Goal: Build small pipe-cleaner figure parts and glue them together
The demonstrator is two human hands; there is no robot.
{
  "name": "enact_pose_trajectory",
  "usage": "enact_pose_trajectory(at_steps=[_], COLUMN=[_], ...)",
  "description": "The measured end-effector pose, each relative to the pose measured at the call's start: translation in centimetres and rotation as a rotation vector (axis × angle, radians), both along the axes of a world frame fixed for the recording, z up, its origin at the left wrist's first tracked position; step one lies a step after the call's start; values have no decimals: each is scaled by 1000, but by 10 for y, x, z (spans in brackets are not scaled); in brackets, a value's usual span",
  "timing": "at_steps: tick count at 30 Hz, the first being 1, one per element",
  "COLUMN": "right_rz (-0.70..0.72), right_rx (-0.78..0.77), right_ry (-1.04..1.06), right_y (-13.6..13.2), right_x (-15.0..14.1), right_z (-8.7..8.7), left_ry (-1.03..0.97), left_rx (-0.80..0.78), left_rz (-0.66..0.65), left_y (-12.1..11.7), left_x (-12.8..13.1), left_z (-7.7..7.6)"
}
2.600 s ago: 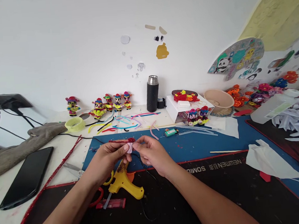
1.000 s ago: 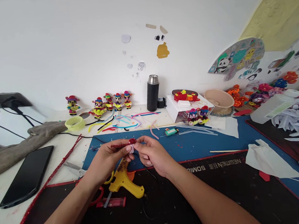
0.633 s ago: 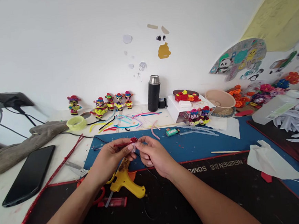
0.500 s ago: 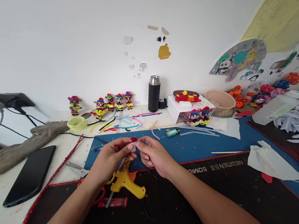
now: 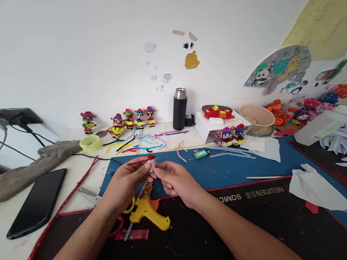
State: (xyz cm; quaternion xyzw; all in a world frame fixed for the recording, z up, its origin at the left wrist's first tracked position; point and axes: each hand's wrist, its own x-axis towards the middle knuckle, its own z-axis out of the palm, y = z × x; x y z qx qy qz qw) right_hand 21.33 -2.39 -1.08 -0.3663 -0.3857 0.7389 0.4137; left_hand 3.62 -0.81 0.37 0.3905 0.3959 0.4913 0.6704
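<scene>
My left hand [image 5: 129, 181] pinches a small pale lilac-white piece [image 5: 152, 166] between thumb and fingers. A red glittery pipe cleaner [image 5: 151, 157] is coiled over its top, and its tail runs left across my fingers. My right hand [image 5: 177, 181] is closed too, thumb and index fingertip on the piece's lower right edge. Just below the hands lies a yellow hot glue gun [image 5: 150, 215] with a clear glue stick at its back. Scissors with red handles [image 5: 117, 227] are partly covered by my left forearm.
Pipe-cleaner figures [image 5: 118, 125] and loose coloured pipe cleaners [image 5: 150, 140] are behind. Further right stand a black thermos [image 5: 180, 109] and a white box [image 5: 203, 127]. A phone [image 5: 37, 202] and a long red glittery strand [image 5: 56, 213] lie left, white tissue [image 5: 316, 187] right.
The piece has turned in my left fingers, showing more of its pale side. My right fingertips have slid down to its lower edge. The view has shifted slightly.
</scene>
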Motion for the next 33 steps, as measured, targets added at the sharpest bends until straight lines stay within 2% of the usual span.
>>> enact_pose_trajectory(at_steps=[7,14,22,27,33], right_rz=[9,34,14,6,-4], right_rx=[55,89,61,35,32], right_ry=[-78,-55,-43,-55,-42], right_y=[0,-1,0,1,1], right_x=[-3,-2,-3,-3,0], right_z=[-4,-2,-3,-3,2], left_ry=[8,5,-43,-67,-71], left_rx=[-52,-58,-95,-141,-119], left_rz=[0,-30,-72,-58,-19], left_y=[-3,-1,-3,-3,-2], left_x=[5,3,5,7,5], left_z=[0,5,3,0,2])
